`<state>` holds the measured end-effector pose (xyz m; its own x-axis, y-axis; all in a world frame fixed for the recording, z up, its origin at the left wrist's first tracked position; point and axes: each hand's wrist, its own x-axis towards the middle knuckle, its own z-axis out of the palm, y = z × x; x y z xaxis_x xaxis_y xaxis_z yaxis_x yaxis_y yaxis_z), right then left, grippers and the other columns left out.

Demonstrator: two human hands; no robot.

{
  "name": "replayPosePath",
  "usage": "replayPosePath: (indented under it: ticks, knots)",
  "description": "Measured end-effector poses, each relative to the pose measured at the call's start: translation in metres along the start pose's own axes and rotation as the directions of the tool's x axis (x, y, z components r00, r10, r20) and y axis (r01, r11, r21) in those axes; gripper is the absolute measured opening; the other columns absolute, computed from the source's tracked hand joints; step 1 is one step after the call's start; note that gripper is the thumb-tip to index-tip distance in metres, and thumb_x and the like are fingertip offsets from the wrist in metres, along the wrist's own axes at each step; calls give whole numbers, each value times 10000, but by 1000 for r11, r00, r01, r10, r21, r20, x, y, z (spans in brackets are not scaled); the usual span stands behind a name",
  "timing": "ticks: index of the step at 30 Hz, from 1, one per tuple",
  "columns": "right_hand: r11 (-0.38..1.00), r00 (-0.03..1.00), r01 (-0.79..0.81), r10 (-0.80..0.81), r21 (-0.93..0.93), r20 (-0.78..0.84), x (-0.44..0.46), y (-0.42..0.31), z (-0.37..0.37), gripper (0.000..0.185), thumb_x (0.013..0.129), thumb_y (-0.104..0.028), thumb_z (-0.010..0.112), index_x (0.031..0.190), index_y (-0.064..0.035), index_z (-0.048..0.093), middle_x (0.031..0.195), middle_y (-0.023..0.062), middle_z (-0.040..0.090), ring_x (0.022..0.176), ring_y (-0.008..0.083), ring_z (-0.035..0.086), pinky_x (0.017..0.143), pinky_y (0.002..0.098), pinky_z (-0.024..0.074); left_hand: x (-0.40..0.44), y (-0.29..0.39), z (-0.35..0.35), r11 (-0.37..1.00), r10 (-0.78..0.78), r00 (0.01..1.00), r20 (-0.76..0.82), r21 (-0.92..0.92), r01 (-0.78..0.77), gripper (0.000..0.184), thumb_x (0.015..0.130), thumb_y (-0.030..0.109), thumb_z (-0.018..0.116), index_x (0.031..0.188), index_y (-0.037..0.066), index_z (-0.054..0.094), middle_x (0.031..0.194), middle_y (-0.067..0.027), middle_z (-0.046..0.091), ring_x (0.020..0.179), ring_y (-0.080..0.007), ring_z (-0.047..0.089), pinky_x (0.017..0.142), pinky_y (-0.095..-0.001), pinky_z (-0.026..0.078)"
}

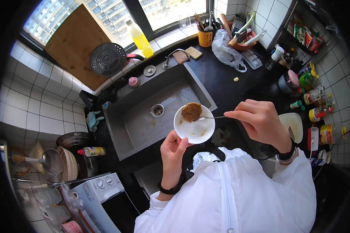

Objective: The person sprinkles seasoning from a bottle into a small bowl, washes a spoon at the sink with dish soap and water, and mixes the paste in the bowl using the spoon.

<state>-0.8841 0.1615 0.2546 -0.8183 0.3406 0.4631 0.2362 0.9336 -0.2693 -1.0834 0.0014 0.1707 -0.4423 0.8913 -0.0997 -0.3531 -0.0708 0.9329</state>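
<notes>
My left hand [174,149] grips a small white bowl [200,131] by its near rim, thumb over the edge. A round brown lump of food [191,112] is at the bowl's far side; whether it lies in the bowl or on the spoon's tip I cannot tell. My right hand [260,120] pinches the handle of a metal spoon [214,117], whose head reaches into the bowl beside the lump. Wet smears mark the bowl's inside. The bowl is held over the near right edge of the grey sink [140,116].
A faucet [175,57] stands behind the sink, near sponges [193,53]. A plastic bag [225,50] and a small yellow piece [236,79] lie on the black counter. Bottles [313,95] line the right wall. A strainer pan [109,59] leans on a wooden board [74,42] at left.
</notes>
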Motion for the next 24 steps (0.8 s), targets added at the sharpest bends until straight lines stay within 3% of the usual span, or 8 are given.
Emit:
replayPosePath:
  ticks: [4,10,13,20,22,24]
  knots:
    - [999,998,-33,32,-15,-47,-3,-2,-5,294,676,53,623,935,-73,683,738,46,594,622,197,594,498,289,464,1,4,7,998,-37,999,-11,-43,36,175,872,84,589,761,51,457,882,-46,580,842,-130,612,802,-289,522]
    - [999,998,-43,42,-18,-39,-7,-6,8,287,680,41,621,937,-73,677,750,34,594,629,187,594,513,289,474,-1,5,15,995,-44,998,35,-87,47,151,876,92,585,788,37,476,900,-63,586,852,-134,614,798,-300,533]
    - [999,999,-36,35,-12,-34,-7,-9,11,282,679,31,621,935,-76,673,758,24,591,641,179,594,523,287,481,-1,-1,12,999,-20,998,66,-44,23,209,880,152,551,975,-34,557,988,-131,625,911,-186,645,814,-325,544]
    - [1000,1000,21,-21,-21,-16,-6,-11,4,297,678,32,623,948,-81,673,753,24,590,647,178,595,519,286,477,-2,2,13,999,-9,999,52,-44,11,151,887,143,553,905,-6,532,954,-100,610,884,-161,633,813,-318,540]
    - [1000,998,-22,22,4,-62,-8,-9,1,286,695,30,622,954,-81,673,737,34,585,617,188,591,508,290,470,-3,6,16,997,-30,999,37,-66,33,156,888,118,573,794,35,481,899,-59,585,853,-126,612,803,-302,536]
    - [995,993,-89,92,42,-69,-10,-9,-3,273,717,33,616,960,-78,672,723,48,579,586,201,585,496,293,461,-4,5,16,998,-28,999,27,-58,30,153,886,115,577,793,39,481,897,-57,584,856,-123,610,806,-297,531]
